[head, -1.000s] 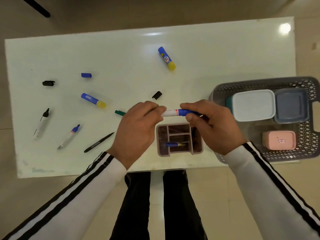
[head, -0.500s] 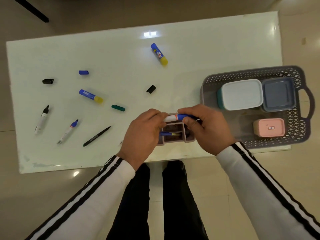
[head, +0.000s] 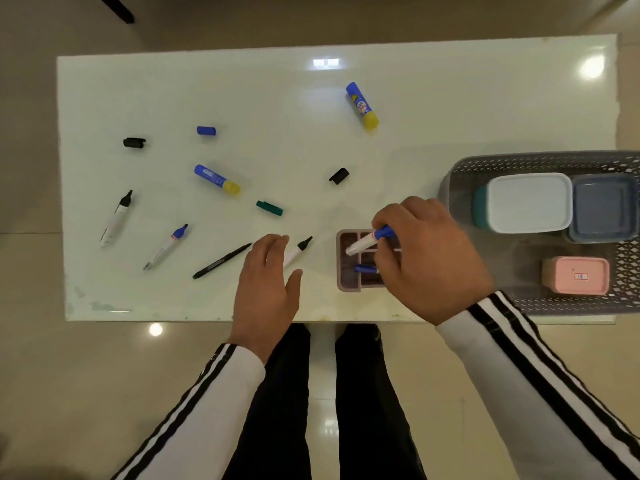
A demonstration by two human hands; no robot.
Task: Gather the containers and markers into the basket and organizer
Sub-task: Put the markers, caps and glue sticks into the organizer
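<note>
on the white table (head: pixel 415 109), right hand (head: pixel 427 261) pinches a blue-capped marker (head: pixel 369 241) over the organizer (head: pixel 346 284); left hand (head: pixel 268 289) hovers, fingers spread.

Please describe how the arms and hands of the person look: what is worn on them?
Both hands, the left hand and the right hand, are bare: no gloves, and no rings or watch can be seen. Each arm wears a long white sleeve, left sleeve and right sleeve, with black stripes running along its length down to the wrist.

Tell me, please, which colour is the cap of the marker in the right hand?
Blue. The cap shows best in the head view, the only one.
</note>
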